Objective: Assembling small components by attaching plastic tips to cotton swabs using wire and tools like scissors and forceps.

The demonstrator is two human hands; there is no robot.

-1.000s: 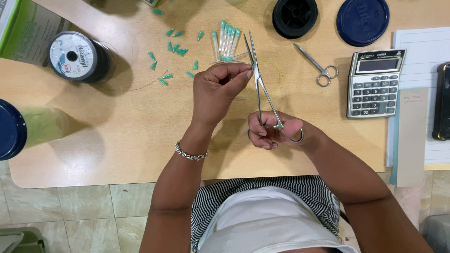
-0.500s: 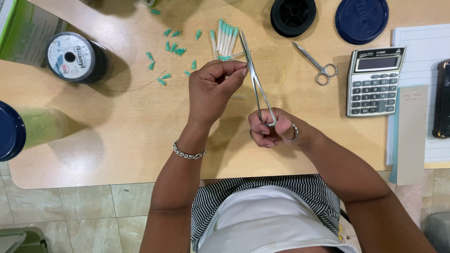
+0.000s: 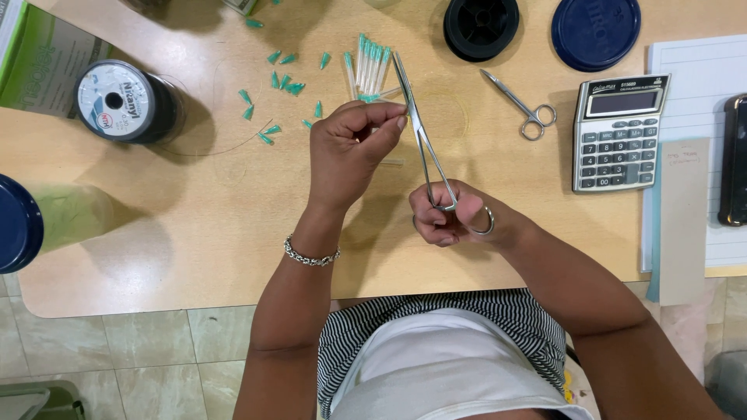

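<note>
My right hand (image 3: pixel 451 216) grips the ring handles of long steel forceps (image 3: pixel 420 132), whose jaws point away from me toward a row of clear tubes with green caps (image 3: pixel 369 68). My left hand (image 3: pixel 350 148) is held above the table with thumb and forefinger pinched together right beside the forceps' shaft; whatever it pinches is too small to make out. Several loose green caps (image 3: pixel 282 81) lie scattered on the wooden table (image 3: pixel 194 210) left of the tubes.
A spool of clear line (image 3: pixel 124 101) stands at the left, with a black spool (image 3: pixel 481 28) and a blue lid (image 3: pixel 595 31) at the back. Small scissors (image 3: pixel 520 105), a calculator (image 3: pixel 621 132) and a lined pad (image 3: pixel 700 101) lie at the right. A blue-lidded jar (image 3: pixel 17 224) sits at the left edge.
Both hands have stayed almost in place; the forceps have tilted slightly and my left fingers have closed in against the shaft.
</note>
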